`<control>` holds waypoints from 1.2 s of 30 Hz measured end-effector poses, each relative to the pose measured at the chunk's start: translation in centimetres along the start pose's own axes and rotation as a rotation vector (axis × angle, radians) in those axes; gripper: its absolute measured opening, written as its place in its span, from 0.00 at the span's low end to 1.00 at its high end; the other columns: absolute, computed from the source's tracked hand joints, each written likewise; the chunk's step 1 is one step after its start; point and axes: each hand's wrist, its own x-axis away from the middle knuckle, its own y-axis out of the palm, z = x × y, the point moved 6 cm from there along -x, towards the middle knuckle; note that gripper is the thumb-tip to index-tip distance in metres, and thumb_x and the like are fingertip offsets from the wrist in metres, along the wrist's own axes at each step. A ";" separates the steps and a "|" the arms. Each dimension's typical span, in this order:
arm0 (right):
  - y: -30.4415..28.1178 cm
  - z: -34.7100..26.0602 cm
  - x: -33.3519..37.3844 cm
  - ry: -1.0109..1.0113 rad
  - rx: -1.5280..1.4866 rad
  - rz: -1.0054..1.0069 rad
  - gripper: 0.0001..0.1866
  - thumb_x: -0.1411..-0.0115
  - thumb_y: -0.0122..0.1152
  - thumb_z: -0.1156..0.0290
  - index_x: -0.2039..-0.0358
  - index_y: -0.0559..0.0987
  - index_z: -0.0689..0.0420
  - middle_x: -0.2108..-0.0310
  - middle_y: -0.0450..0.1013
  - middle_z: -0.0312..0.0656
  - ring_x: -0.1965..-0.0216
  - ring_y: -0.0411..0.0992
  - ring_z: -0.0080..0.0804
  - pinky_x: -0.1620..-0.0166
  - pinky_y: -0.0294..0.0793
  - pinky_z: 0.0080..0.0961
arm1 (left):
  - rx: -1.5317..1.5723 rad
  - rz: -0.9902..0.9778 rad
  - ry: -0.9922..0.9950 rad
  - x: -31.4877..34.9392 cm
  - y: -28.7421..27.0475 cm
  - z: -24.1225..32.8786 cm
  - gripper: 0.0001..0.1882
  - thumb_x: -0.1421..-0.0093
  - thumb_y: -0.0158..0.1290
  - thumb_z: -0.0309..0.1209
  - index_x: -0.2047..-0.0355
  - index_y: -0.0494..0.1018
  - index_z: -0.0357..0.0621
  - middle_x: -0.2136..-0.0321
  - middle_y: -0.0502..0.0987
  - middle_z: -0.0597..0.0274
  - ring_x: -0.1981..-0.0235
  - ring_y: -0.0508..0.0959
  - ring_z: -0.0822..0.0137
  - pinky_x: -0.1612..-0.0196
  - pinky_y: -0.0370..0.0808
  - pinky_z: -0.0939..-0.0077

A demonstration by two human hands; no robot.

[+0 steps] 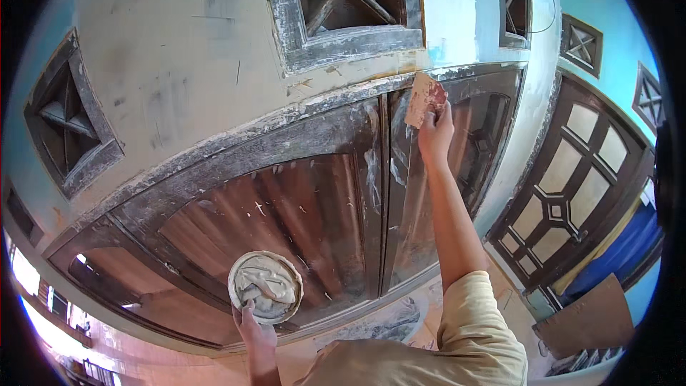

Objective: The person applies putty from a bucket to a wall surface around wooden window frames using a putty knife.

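My right hand [434,131], arm stretched full up, is clamped on a putty scraper [424,99], its blade flat against the top rail of the wooden double door [286,207], right under the door frame's [343,96] plastered edge; open panel lies below and left. Blade's long axis runs up from my fingers, tilting slightly left. My left hand [254,325], well apart and low, grips a round pan of grey putty [265,287] from beneath.
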 end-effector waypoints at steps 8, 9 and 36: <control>2.1 -1.9 1.6 0.048 0.167 -0.134 0.21 0.38 0.49 0.74 0.45 0.67 0.68 0.62 0.75 0.62 0.60 0.73 0.61 0.59 0.71 0.46 | -0.023 0.002 -0.004 -0.1 0.8 0.8 0.29 0.42 0.49 0.24 0.39 0.61 0.45 0.44 0.67 0.56 0.42 0.68 0.57 0.40 0.66 0.57; 2.1 -2.0 1.8 0.048 0.168 -0.133 0.21 0.38 0.49 0.74 0.45 0.67 0.68 0.62 0.75 0.62 0.60 0.73 0.61 0.59 0.71 0.46 | -0.024 0.002 -0.005 -0.1 0.8 0.8 0.29 0.42 0.49 0.24 0.39 0.61 0.45 0.44 0.67 0.56 0.42 0.68 0.57 0.40 0.66 0.57; 7.3 -9.2 9.0 -0.138 0.051 -0.253 0.14 0.38 0.52 0.75 0.53 0.71 0.65 0.74 0.73 0.59 0.71 0.72 0.61 0.71 0.68 0.45 | 0.013 0.029 -0.006 0.0 -0.7 1.5 0.27 0.42 0.48 0.23 0.41 0.62 0.45 0.47 0.69 0.58 0.46 0.70 0.59 0.45 0.70 0.59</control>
